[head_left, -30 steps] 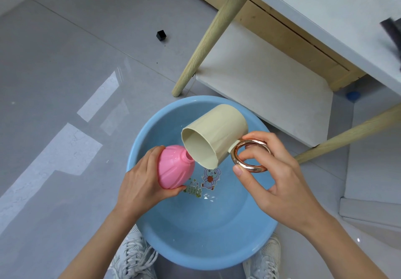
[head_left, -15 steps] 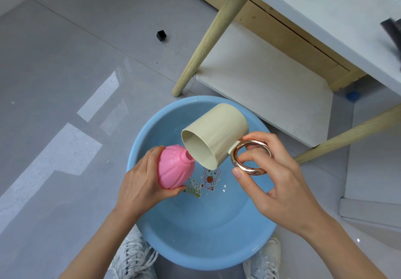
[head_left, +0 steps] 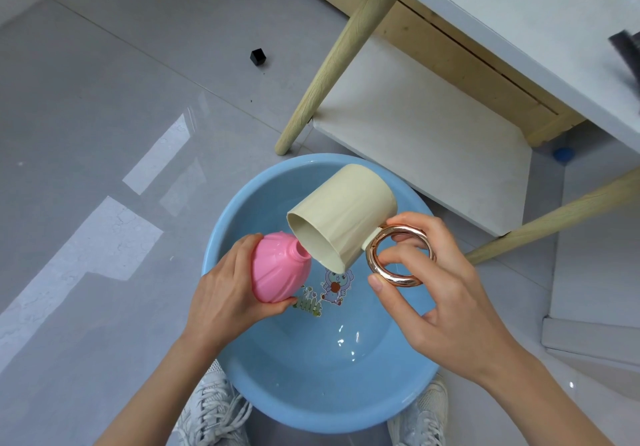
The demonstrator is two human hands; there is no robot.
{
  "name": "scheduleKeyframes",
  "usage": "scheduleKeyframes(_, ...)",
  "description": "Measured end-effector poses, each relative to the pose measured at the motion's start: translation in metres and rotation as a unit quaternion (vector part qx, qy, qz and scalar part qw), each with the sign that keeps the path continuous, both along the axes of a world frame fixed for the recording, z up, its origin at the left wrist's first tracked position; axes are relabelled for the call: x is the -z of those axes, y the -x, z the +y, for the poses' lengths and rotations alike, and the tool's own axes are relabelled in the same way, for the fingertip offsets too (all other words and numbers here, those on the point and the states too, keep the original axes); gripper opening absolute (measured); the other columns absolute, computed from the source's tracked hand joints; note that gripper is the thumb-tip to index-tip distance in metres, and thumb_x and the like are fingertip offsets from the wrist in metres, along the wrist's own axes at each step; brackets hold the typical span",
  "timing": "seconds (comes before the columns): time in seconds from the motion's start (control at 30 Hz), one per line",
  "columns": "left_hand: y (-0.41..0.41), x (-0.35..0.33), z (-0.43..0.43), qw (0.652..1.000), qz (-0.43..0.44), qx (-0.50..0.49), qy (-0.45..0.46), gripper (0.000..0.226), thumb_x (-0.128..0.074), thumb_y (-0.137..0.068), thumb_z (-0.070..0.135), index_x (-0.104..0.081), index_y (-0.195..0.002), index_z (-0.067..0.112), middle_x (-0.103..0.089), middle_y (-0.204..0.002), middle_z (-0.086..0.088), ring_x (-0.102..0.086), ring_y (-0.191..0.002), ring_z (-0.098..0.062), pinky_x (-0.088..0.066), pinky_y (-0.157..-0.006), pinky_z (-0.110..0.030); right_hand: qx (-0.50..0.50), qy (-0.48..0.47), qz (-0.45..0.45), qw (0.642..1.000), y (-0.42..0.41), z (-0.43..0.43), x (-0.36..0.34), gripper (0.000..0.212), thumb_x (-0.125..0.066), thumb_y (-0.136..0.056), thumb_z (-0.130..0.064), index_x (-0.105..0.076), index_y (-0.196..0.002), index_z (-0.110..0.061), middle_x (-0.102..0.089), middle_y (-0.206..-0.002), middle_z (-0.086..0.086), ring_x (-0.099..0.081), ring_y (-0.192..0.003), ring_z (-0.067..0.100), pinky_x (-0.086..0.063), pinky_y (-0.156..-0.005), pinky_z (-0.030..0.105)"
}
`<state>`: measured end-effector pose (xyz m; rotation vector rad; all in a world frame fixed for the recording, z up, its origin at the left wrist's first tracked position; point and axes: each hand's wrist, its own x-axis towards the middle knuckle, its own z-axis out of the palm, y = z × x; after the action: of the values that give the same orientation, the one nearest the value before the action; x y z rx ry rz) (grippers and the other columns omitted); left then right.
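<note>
Mug (head_left: 346,217) (cream, rose-gold ring handle (head_left: 398,282)) tilts, pinched by right hand (head_left: 443,307); left hand (head_left: 225,300) grips pink bottle (head_left: 277,269).

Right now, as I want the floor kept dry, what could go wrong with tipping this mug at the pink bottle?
1. The mouth of the cream mug is far wider than the neck of the pink bottle, so liquid may run past, though the blue basin sits underneath.
2. The right hand holds the mug only by its glossy ring handle; it could swivel or slip.
3. The left hand grips the round bottle tilted; wet, it might drop and splash.
</note>
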<state>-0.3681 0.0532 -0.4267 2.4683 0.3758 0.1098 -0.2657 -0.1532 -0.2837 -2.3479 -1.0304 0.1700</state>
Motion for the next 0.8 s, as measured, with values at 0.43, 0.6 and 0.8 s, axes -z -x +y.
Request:
scheduleKeyframes(0.43, -0.0005, -0.0023, -0.0006, 1.0, 0.004, -0.003, 0.006, 0.099, -0.088, -0.044, 0.055, -0.041, -0.123, 0.018, -0.061, -0.115, -0.003, -0.065, -0.088, -0.027, -0.052, -0.062, -0.032, -0.017, 0.01, -0.048, 0.999, 0.0042, 0.0013, 0.0001, 0.017, -0.058, -0.088, -0.027, -0.064, -0.087, -0.01, -0.049, -0.119, 0.009, -0.052, -0.102, 0.023, -0.043, -0.088, 0.029)
scheduleKeyframes(0.6, -0.0003, -0.0026, -0.0003, 1.0, 0.008, -0.002, 0.01, 0.099, -0.089, -0.044, 0.053, -0.042, -0.123, 0.018, -0.061, -0.116, -0.001, -0.064, -0.089, -0.025, -0.051, -0.063, -0.031, -0.027, 0.011, -0.063, 0.998, 0.0066, 0.0013, 0.0023, 0.019, -0.059, -0.088, -0.024, -0.065, -0.086, -0.006, -0.05, -0.119, 0.014, -0.05, -0.105, 0.026, -0.044, -0.091, 0.036)
scheduleKeyframes(0.8, -0.0012, -0.0032, -0.0003, 1.0, 0.01, -0.006, 0.002, 0.093, -0.073, -0.048, 0.066, -0.043, -0.123, 0.018, -0.062, -0.114, -0.001, -0.065, -0.085, -0.025, -0.051, -0.061, -0.03, -0.036, 0.013, -0.074, 0.997, 0.0078, -0.0004, 0.0039, 0.018, -0.06, -0.088, -0.022, -0.065, -0.084, -0.005, -0.05, -0.121, 0.017, -0.05, -0.107, 0.027, -0.044, -0.092, 0.035)
